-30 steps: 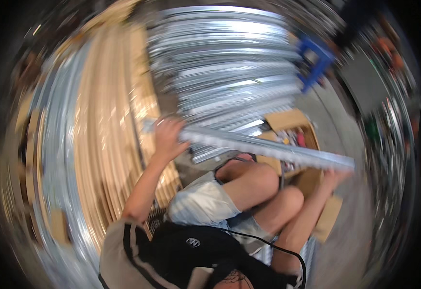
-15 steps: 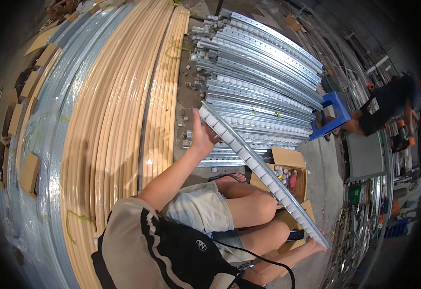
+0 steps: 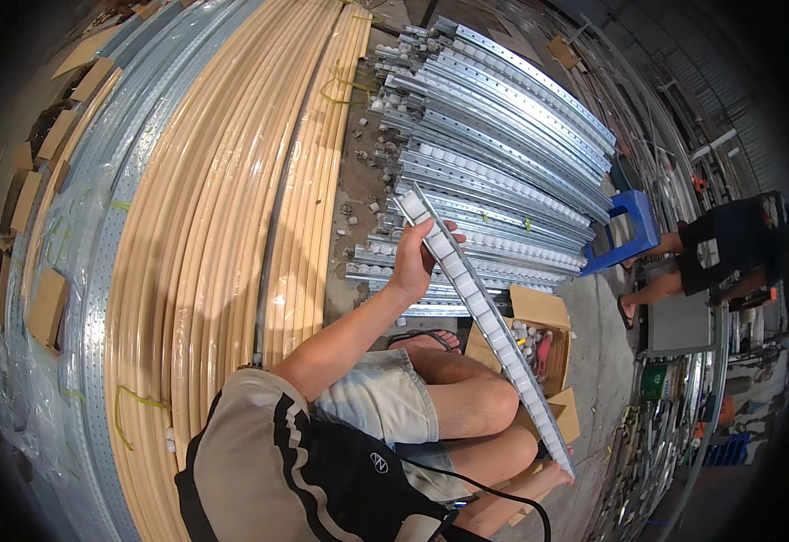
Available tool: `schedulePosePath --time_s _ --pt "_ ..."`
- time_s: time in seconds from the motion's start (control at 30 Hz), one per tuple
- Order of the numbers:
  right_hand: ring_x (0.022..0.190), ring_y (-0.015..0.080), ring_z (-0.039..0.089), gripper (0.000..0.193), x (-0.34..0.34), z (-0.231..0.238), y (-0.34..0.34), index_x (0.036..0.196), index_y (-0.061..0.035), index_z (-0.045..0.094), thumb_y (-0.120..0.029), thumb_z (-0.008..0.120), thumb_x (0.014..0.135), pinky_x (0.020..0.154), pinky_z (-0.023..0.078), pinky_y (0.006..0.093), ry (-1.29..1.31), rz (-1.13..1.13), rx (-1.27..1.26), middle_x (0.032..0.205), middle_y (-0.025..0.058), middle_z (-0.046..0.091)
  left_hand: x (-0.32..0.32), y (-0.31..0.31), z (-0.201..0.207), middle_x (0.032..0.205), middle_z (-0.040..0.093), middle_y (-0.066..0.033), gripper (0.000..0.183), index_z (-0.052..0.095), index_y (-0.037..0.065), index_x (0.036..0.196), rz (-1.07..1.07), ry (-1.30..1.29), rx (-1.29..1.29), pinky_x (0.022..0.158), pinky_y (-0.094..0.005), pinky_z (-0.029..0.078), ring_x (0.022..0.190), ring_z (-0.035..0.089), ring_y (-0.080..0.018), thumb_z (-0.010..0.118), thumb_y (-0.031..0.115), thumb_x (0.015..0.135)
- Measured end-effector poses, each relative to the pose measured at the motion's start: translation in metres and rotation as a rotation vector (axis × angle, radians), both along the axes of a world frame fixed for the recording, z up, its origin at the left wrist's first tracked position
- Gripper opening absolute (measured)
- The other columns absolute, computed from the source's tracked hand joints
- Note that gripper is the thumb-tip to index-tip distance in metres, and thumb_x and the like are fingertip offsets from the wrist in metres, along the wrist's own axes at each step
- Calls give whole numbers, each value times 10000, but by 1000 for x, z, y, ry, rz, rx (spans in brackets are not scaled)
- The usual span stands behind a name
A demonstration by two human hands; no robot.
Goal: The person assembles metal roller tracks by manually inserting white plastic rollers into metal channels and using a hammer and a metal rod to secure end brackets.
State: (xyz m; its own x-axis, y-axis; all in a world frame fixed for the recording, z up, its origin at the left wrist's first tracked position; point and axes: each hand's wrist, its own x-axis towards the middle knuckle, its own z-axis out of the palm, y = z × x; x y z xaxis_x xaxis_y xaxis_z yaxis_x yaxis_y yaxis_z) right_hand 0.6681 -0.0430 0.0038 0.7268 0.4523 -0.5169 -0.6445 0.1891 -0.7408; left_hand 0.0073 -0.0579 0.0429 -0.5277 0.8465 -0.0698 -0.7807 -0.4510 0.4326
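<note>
A long metal roller track (image 3: 494,330) slants across my lap, its channel filled with a row of white rollers that face up. Near its upper end, my left hand (image 3: 417,257) is closed around the rail, thumb on one side and fingertips showing past the other. My right hand (image 3: 552,476) grips the lower end beyond my knees; its fingers are partly hidden by the rail. Under the track stands an opened cardboard box (image 3: 555,357) with white rollers and small coloured items inside.
Many similar metal roller tracks (image 3: 512,117) lie stacked ahead. Long cream tubes in clear wrap (image 3: 205,199) lie to the left, beside wrapped perforated metal strips (image 3: 96,361). A blue plastic stool (image 3: 629,230) stands to the right, near another person (image 3: 719,244). Loose rollers dot the floor.
The track has turned steeper and its rollers now face up more. Its lower end and my right hand have shifted left; my left hand has moved right. The other person has changed posture.
</note>
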Motion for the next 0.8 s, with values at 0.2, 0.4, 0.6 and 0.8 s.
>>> schedulePosePath --time_s 0.2,0.4,0.6,0.8 --pt "1038 372 616 799 32 -9 36 1173 53 576 -684 323 995 913 536 566 78 146 56 1102 195 643 -10 -4 -11 1043 702 -127 383 622 19 1134 80 25 -147 834 -408 580 984 713 -272 579 378 1006" --pt "1163 480 574 730 -84 -33 87 1347 27 476 -608 366 1005 1032 447 678 83 485 199 1309 291 569 -73 -34 -124 1003 696 -81 335 642 74 1122 125 -30 -532 901 -365 521 966 670 -223 764 308 915" --pt "1163 382 598 525 -172 -99 109 1232 -73 601 -533 494 1001 1030 458 561 240 791 25 1184 188 656 -144 -105 -234 957 695 -54 244 618 154 1023 76 -49 -793 881 -427 552 943 673 -238 729 340 910" --pt "1153 364 599 573 -223 -164 118 1367 -120 516 -540 576 982 1024 466 543 347 1136 -64 1265 152 615 -186 -151 -253 858 671 -28 270 605 135 989 170 165 -864 735 -375 599 817 690 -215 627 399 938"
